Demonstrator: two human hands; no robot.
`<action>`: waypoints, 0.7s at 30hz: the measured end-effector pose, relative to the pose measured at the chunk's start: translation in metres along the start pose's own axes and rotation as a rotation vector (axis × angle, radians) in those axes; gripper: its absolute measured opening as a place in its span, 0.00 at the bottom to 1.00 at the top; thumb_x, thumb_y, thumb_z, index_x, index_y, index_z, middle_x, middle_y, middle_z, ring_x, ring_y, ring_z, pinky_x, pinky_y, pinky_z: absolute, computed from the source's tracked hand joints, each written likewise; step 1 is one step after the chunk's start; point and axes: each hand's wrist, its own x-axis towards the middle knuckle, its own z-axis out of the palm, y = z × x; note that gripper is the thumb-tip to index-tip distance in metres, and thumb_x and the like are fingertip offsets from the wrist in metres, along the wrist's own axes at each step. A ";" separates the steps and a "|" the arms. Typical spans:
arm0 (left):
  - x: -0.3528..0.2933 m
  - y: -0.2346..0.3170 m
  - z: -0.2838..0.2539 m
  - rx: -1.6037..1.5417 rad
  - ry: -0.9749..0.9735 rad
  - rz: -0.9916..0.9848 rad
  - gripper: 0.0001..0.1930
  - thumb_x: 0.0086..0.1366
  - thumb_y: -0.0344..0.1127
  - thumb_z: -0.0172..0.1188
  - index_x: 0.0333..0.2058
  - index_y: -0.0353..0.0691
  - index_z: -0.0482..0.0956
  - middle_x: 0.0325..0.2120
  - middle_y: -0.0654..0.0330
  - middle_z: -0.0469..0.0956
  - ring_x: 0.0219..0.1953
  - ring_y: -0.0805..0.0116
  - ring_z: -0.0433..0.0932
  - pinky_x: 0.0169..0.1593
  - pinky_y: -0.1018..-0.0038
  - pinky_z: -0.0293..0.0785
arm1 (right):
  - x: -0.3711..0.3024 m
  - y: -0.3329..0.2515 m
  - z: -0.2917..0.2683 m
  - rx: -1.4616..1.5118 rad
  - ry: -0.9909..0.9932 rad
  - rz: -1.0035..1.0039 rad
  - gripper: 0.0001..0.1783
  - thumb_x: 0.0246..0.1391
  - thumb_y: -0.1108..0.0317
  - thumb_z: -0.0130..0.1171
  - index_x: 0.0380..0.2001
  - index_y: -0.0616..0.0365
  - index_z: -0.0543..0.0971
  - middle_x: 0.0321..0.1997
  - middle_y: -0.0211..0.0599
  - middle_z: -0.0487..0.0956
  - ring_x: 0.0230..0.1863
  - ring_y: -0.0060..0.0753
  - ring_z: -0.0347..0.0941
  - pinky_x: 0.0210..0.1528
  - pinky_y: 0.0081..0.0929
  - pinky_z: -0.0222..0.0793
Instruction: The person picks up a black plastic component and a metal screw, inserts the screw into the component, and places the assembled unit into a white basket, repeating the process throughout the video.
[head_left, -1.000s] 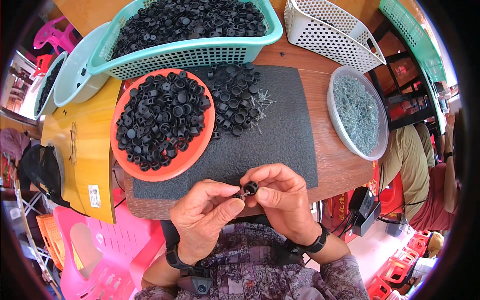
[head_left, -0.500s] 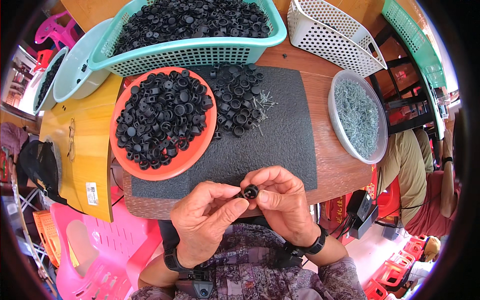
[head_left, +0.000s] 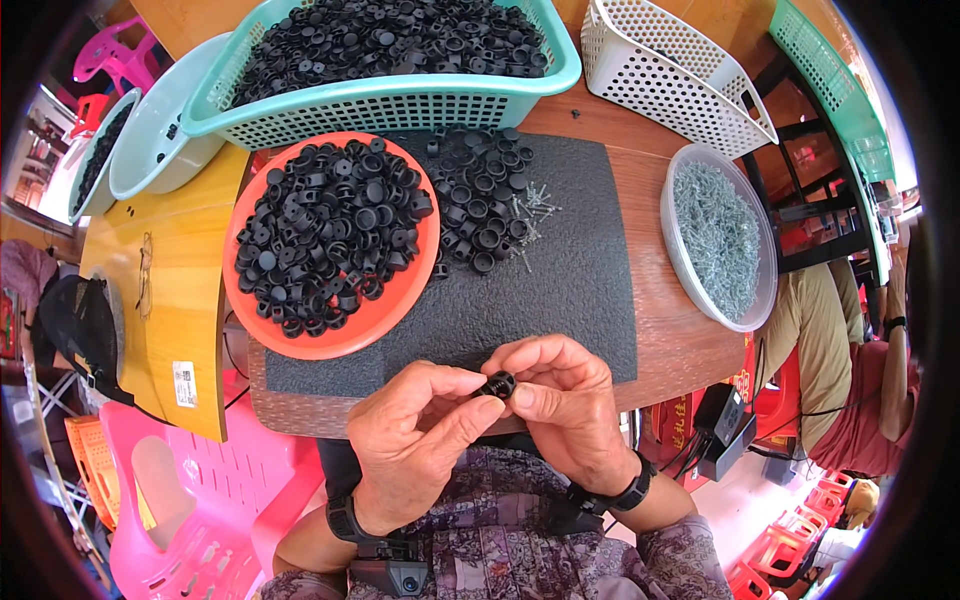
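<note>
Between the fingertips of both hands is a small round black plastic part (head_left: 500, 384), held just above the table's near edge. My left hand (head_left: 418, 430) pinches it from the left; my right hand (head_left: 562, 405) grips its right side with thumb and fingers. Whether a screw sits in the part, I cannot make out. Beyond my hands lies a dark textured mat (head_left: 560, 270). On it are a heap of similar black caps (head_left: 485, 205) and a few loose screws (head_left: 532, 208). An orange-red bowl (head_left: 400, 310) piled with black caps stands to the left.
At the back stands a teal basket (head_left: 400, 108) full of black parts, beside a white perforated basket (head_left: 680, 95). A clear tub (head_left: 672, 240) of screws is on the right. A pink chair (head_left: 200, 490) is at lower left; another person (head_left: 830, 360) sits at the right.
The black part has tilted slightly between my fingertips, and my left hand has shifted a little to the right. Both hands keep their pinch.
</note>
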 end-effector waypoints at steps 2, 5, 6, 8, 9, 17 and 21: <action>0.000 0.002 -0.001 0.055 -0.044 -0.003 0.09 0.54 0.19 0.63 0.34 0.30 0.75 0.29 0.59 0.77 0.32 0.76 0.77 0.36 0.82 0.75 | 0.000 0.000 0.000 0.004 0.001 0.000 0.13 0.49 0.82 0.58 0.40 0.64 0.74 0.45 0.47 0.76 0.42 0.28 0.74 0.42 0.24 0.73; 0.000 0.002 -0.001 0.080 -0.051 -0.001 0.09 0.54 0.19 0.63 0.34 0.30 0.74 0.29 0.59 0.77 0.32 0.76 0.77 0.36 0.82 0.75 | 0.000 0.000 0.000 0.003 0.001 -0.009 0.13 0.49 0.82 0.58 0.40 0.64 0.74 0.44 0.47 0.76 0.43 0.29 0.74 0.43 0.24 0.73; 0.000 0.003 -0.001 0.081 -0.052 -0.001 0.09 0.54 0.19 0.63 0.34 0.30 0.74 0.29 0.59 0.77 0.32 0.76 0.77 0.36 0.82 0.75 | 0.000 0.000 0.000 -0.003 0.001 -0.010 0.13 0.49 0.82 0.58 0.40 0.65 0.74 0.44 0.47 0.76 0.43 0.29 0.74 0.43 0.24 0.73; 0.000 0.002 -0.001 0.121 -0.047 0.006 0.09 0.54 0.20 0.64 0.34 0.30 0.75 0.29 0.60 0.76 0.31 0.77 0.76 0.34 0.82 0.74 | 0.000 0.001 -0.001 -0.008 0.001 -0.012 0.12 0.48 0.82 0.58 0.39 0.65 0.75 0.44 0.47 0.76 0.43 0.29 0.74 0.44 0.24 0.72; 0.000 0.002 -0.001 0.123 -0.047 0.005 0.09 0.54 0.20 0.64 0.34 0.30 0.75 0.29 0.60 0.76 0.31 0.77 0.76 0.34 0.82 0.74 | 0.000 0.002 -0.001 -0.034 -0.001 -0.040 0.12 0.48 0.83 0.58 0.39 0.65 0.75 0.44 0.47 0.76 0.43 0.29 0.74 0.45 0.25 0.72; 0.003 0.009 -0.003 0.238 -0.054 0.115 0.09 0.52 0.22 0.66 0.33 0.31 0.77 0.26 0.61 0.76 0.28 0.79 0.74 0.31 0.84 0.71 | 0.000 0.002 -0.001 -0.017 0.002 -0.037 0.12 0.48 0.83 0.58 0.38 0.65 0.75 0.44 0.46 0.76 0.44 0.30 0.74 0.48 0.26 0.71; 0.002 0.005 -0.003 0.201 -0.044 0.096 0.09 0.52 0.22 0.66 0.32 0.30 0.77 0.26 0.61 0.76 0.28 0.79 0.74 0.31 0.84 0.71 | 0.000 0.003 0.000 -0.014 0.004 -0.031 0.12 0.48 0.82 0.58 0.38 0.65 0.75 0.44 0.47 0.76 0.43 0.30 0.74 0.47 0.27 0.72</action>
